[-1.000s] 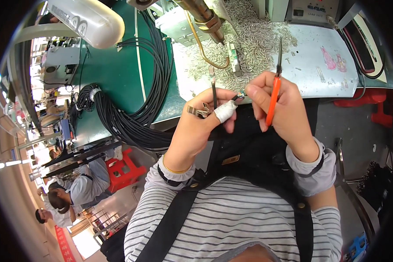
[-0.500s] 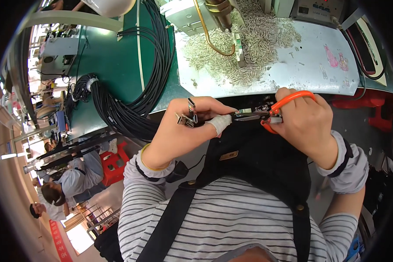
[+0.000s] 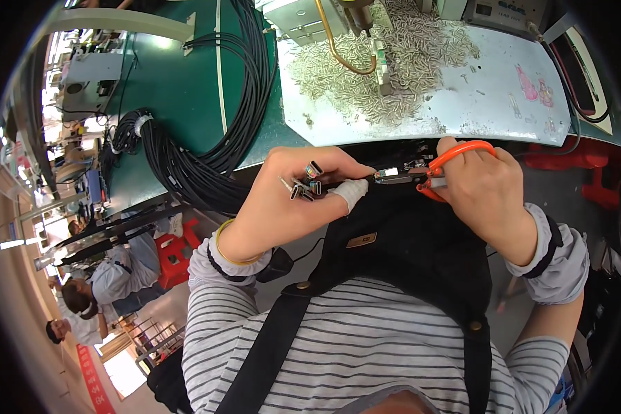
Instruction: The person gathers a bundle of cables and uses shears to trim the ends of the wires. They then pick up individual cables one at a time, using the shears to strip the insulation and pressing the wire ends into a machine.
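Note:
My left hand (image 3: 276, 200), its thumb wrapped in white tape, is closed around several small cable connectors (image 3: 315, 170) with metal ends poking up between thumb and fingers. Between its thumb and fingertips it pinches one more connector piece (image 3: 388, 172) that points right. My right hand (image 3: 491, 196) grips orange-handled scissors (image 3: 462, 153). Their grey blades point left and lie against or just beside that pinched piece; the exact contact is too small to tell. Both hands are in front of my black apron (image 3: 407, 228), just short of the bench edge.
A bench machine (image 3: 310, 24) with a bent brown tube (image 3: 334, 52) stands ahead, amid a heap of small metal pieces (image 3: 421, 62) on a pale board (image 3: 476, 103). Coiled black cables (image 3: 193, 165) lie at the left. A control box (image 3: 507, 12) is at the far right; people sit beyond.
The connectors in my left hand have turned and shifted slightly right. The pinched piece shows more beside the blades, and the scissor handles look a little closer together.

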